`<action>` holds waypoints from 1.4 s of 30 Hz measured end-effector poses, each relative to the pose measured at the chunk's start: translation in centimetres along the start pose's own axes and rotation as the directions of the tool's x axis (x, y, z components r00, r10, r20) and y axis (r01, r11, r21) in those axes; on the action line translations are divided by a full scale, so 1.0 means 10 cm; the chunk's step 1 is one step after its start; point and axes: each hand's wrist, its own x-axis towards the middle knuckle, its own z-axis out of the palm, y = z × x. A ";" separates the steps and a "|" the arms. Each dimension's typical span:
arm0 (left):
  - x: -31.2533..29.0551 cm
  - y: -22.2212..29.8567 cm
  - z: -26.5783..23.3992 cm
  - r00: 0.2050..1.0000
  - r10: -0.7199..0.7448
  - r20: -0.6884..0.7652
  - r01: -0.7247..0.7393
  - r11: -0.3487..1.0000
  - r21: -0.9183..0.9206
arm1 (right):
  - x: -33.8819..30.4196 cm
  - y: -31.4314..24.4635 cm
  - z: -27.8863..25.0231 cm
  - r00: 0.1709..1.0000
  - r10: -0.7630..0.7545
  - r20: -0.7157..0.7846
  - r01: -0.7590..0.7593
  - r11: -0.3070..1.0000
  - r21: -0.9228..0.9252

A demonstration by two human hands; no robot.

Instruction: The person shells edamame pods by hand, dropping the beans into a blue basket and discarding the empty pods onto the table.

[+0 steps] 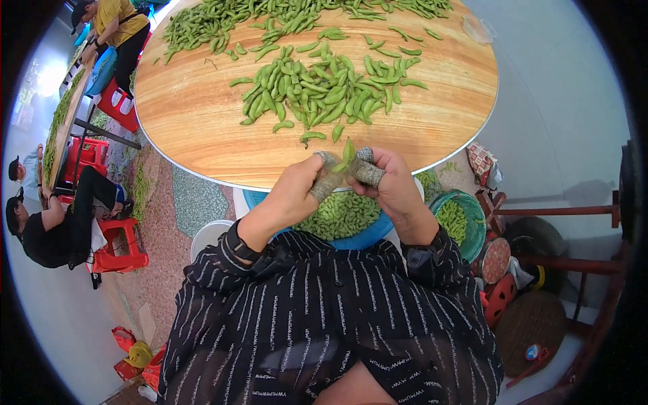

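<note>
At the near edge of the round wooden table [196,128], my left hand [295,183] and my right hand [397,185] meet over a green soybean pod [347,154]. Both are closed on it, with grey-brown wraps on thumbs and fingers. One pod tip sticks up between the fingertips; the rest is partly hidden. Under my hands a blue basin [351,241] holds many shelled green beans [341,216]. In front of me on the tabletop lies a loose heap of pods [304,88], with a few single pods close to my fingers.
A larger pod pile [216,27] covers the table's far side. To my right stands a green basket [480,226] of pods beside a metal frame [567,210]; to my left, a white bucket [209,236]. Other people and red stools [121,246] are along the left wall.
</note>
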 end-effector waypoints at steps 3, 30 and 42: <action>0.03 -0.06 0.04 0.984 0.163 -0.075 -0.150 0.976 0.158 | -0.01 0.02 0.02 0.999 -0.039 -0.010 0.039 0.999 0.000; 0.00 -0.11 0.04 0.885 0.443 -0.145 -0.325 0.809 0.490 | -0.01 0.14 0.11 0.992 -0.124 -0.017 0.124 0.992 -0.021; -0.02 -0.17 0.11 0.992 0.088 -0.092 -0.119 0.903 -0.413 | -0.05 0.17 0.11 0.906 -0.392 0.158 0.420 0.797 -0.434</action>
